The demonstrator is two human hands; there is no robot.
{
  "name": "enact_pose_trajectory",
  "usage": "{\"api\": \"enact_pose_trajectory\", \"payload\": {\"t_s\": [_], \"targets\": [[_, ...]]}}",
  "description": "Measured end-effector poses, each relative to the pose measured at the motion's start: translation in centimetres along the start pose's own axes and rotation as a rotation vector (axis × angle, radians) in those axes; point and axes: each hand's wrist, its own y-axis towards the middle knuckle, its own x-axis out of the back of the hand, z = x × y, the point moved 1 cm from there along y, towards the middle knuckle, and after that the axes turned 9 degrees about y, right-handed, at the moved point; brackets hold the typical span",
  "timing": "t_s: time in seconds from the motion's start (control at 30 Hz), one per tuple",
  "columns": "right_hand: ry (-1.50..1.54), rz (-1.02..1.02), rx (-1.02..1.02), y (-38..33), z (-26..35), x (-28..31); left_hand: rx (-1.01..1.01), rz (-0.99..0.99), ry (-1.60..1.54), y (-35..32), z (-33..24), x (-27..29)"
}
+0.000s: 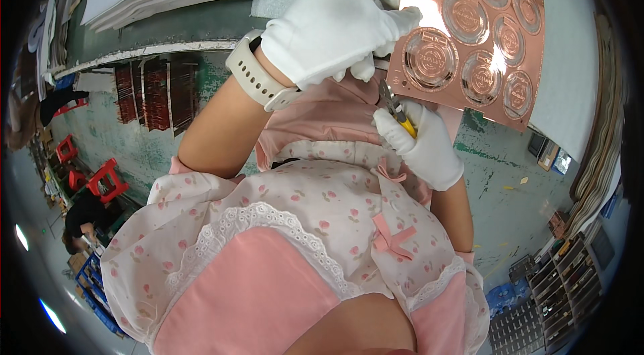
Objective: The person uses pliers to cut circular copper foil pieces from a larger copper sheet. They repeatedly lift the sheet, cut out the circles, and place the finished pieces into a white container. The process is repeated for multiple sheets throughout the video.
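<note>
Copper sheet (467, 47) with embossed discs (466, 15), across the tabletop's (201, 27) near edge | left hand (335, 26): pinching the sheet's left edge | right hand (422, 143): gripping yellow-handled pliers (405, 121) just beside its lower-left corner | step: likely steadying sheet, tool readied | next move: calls for firm hold, careful jaw placement

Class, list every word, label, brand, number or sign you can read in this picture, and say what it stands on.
Round emblems on the copper-coloured sheet: raised lettering, too small and shiny to quote.
Sheet's lower left corner: tiny marks, too small to read.
Wristband: no words seen.
Elsewhere: nothing legible.
</note>
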Motion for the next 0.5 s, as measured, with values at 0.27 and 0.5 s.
{"api": "enact_pose_trajectory", "payload": {"t_s": [0.27,0.5], "targets": [[-0.116,-0.045,0.053,-0.05,0.45,0.00,0.015,0.007,0.004,0.00,-0.04,-0.03],[-0.142,-0.058,0.074,-0.13,0.60,-0.02,0.008,0.001,0.009,-0.05,-0.02,-0.04]]}}
